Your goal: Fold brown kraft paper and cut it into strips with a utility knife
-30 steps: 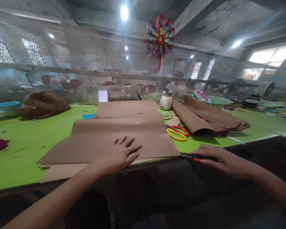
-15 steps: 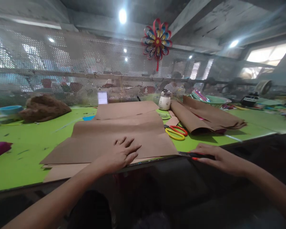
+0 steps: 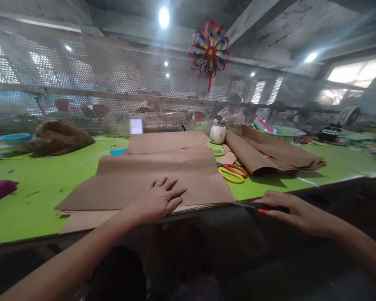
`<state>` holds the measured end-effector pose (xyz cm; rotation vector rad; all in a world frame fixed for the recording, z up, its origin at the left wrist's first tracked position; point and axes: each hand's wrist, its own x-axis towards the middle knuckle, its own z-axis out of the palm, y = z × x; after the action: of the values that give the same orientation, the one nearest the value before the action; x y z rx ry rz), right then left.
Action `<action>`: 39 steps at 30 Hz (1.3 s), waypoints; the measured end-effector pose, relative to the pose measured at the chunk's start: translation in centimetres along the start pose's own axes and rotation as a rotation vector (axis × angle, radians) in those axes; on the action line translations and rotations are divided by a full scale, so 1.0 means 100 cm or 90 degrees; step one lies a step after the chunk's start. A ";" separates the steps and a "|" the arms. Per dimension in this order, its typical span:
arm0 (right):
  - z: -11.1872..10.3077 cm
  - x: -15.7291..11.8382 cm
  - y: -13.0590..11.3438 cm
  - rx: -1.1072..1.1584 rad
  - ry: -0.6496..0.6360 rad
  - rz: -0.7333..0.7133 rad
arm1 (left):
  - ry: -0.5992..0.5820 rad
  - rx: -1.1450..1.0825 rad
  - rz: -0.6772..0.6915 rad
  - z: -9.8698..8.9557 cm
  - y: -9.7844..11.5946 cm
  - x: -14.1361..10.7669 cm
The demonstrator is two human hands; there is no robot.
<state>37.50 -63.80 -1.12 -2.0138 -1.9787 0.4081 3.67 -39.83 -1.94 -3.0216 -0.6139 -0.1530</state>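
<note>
A large brown paper sheet [image 3: 163,184], folded over on itself, lies at the front edge of the green table. Pressing flat on it with spread fingers is my left hand [image 3: 161,200], a ring on one finger. My right hand [image 3: 288,209] is closed round the dark handle of a knife [image 3: 246,204], just off the table's front edge. Its thin blade points left and meets the right front corner of the folded paper. Some red shows at the handle by my fingertips. Lighter paper layers [image 3: 90,219] stick out beneath the sheet at the left.
Scissors with red and yellow handles [image 3: 233,172] lie right of the paper. Behind them are rolled brown paper [image 3: 253,156], a white bottle [image 3: 218,131] and a green basket [image 3: 285,132]. A brown heap [image 3: 61,139] and a blue bowl [image 3: 15,139] sit at the left.
My right hand has shifted slightly right with the knife, and more of the blade shows. My left hand stays on the paper. The whole view has moved a little.
</note>
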 end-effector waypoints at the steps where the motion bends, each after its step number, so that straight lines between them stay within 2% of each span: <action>1: 0.000 0.001 -0.002 0.001 0.003 -0.005 | -0.001 0.000 -0.001 0.000 0.000 0.000; 7: 0.003 0.020 -0.014 0.006 0.016 -0.036 | -0.010 0.008 0.016 -0.001 0.000 -0.001; 12: 0.006 0.030 -0.021 -0.020 0.015 -0.058 | 0.011 0.006 0.019 0.000 -0.002 -0.002; 20: 0.012 0.013 -0.011 0.001 0.001 -0.015 | 0.036 -0.003 0.011 0.008 -0.004 -0.002; 24: 0.011 0.013 -0.011 0.000 0.011 -0.021 | 0.024 0.005 0.017 0.000 -0.004 -0.001; 27: 0.008 0.020 -0.016 -0.005 0.002 -0.039 | 0.013 0.000 0.064 -0.017 0.001 0.012; 31: 0.002 0.029 -0.021 -0.015 -0.014 -0.065 | -0.014 -0.101 0.190 -0.029 0.020 0.054; 35: -0.002 0.033 -0.023 -0.001 -0.012 -0.072 | 0.019 -0.183 0.238 -0.016 0.034 0.090; 39: -0.002 0.037 -0.027 -0.003 -0.009 -0.081 | 0.061 -0.207 0.252 0.003 0.032 0.095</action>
<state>35.15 -60.07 0.08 -1.8802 -2.1045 0.3896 13.66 -39.10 -1.37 -3.3412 0.0286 -0.4087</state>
